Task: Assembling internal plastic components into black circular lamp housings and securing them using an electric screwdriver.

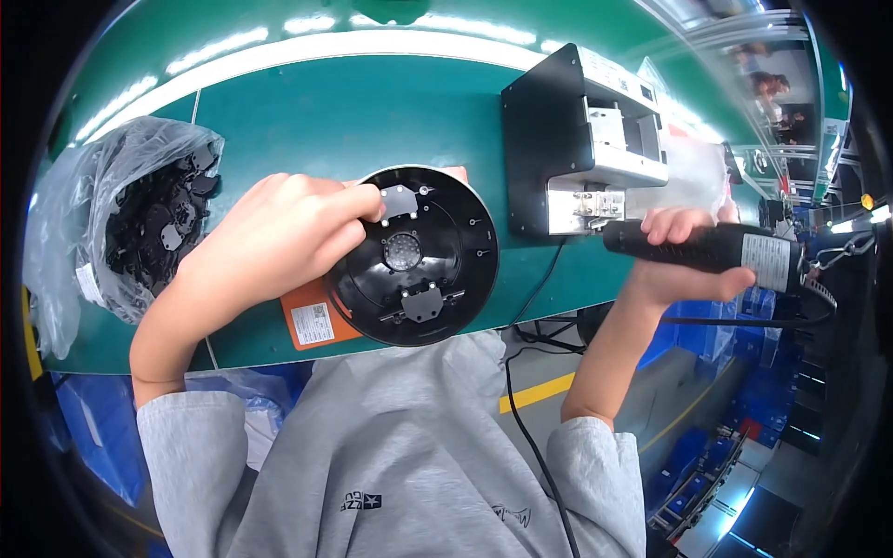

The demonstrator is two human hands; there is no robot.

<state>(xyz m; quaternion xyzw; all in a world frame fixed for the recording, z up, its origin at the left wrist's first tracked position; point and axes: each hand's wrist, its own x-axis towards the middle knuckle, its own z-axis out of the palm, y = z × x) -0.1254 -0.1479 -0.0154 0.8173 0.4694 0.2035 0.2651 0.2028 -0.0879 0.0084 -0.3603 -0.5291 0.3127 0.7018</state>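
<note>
My left hand (279, 232) reaches over the rim of a round black bowl-shaped housing (358, 302) on the bench. Its fingers are pinched together at the left edge of a small dark grey plate (401, 202) inside the housing; the fingertips partly hide that edge. A similar grey plate (422, 303) sits in the near part of the housing, beside a round perforated centre (403, 251). My right hand (668, 277) is wrapped round a black electric screwdriver (688, 245), held level with its front end by the screw feeder (544, 158).
At the left, a clear plastic bag (84, 205) stands open with many black parts (167, 219) in it. An orange labelled sheet (316, 316) lies partly under the housing. A black cable (542, 288) hangs over the front edge of the green bench (353, 112).
</note>
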